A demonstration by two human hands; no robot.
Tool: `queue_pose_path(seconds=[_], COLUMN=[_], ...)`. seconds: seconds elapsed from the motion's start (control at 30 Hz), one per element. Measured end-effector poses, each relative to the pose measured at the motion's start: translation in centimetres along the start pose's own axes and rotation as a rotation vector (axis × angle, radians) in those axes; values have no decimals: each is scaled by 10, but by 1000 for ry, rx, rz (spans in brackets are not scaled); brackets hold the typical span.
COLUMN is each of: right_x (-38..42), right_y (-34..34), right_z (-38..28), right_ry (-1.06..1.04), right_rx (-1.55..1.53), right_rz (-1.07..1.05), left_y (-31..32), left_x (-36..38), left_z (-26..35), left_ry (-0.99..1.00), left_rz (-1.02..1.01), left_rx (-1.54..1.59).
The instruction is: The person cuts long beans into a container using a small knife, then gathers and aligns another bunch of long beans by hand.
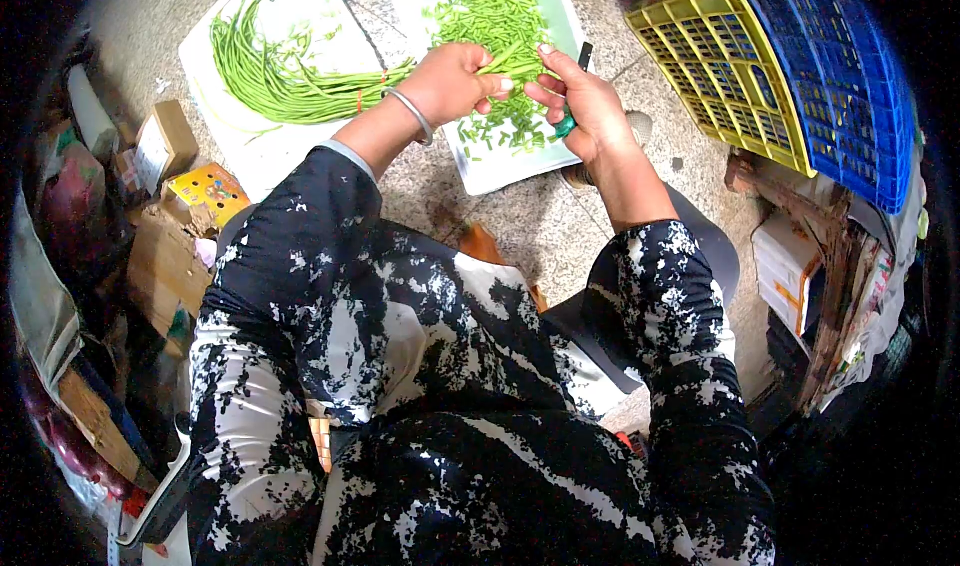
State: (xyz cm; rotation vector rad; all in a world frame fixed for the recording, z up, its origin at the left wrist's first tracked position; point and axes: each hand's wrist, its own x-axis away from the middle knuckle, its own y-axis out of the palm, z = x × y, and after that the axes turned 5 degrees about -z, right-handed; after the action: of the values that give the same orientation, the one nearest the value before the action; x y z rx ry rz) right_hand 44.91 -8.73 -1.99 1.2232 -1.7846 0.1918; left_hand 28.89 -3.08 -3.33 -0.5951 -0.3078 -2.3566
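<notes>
My left hand (450, 84), a metal bangle at its wrist, is closed around several green long beans (512, 66) above a white tray (478, 178). The beans stretch across to the fingertips of my right hand (588, 111). That hand is closed on a green-handled knife (565, 124); most of it is hidden by the fingers, and a dark flat piece shows beyond them. Short cut bean pieces (490, 14) fill much of the tray. To the left, a bundle of long beans (270, 88), tied with a reddish band, lies on a white board (235, 156).
Yellow (725, 66) and blue (830, 76) plastic crates stand at the upper right. Below them are a white box (785, 266) and wooden boards. Cardboard boxes (165, 266) and a yellow packet (210, 194) lie at the left. The floor (410, 191) is speckled stone.
</notes>
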Motion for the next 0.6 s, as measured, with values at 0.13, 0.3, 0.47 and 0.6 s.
queue_pose_path(seconds=[0.13, 0.3, 0.47, 0.6], right_x=[7, 7, -1, 12], right_y=[5, 6, -1, 9], right_z=[4, 8, 7, -1], right_ry=[-156, -279, -306, -399], right_rx=[364, 602, 481, 395], right_rz=[107, 61, 73, 262], left_y=[2, 9, 8, -1], left_x=[-1, 0, 5, -1], left_z=[-2, 0, 10, 0], left_ry=[-5, 81, 67, 74], left_rz=[29, 53, 86, 101], left_rx=[-139, -222, -321, -249])
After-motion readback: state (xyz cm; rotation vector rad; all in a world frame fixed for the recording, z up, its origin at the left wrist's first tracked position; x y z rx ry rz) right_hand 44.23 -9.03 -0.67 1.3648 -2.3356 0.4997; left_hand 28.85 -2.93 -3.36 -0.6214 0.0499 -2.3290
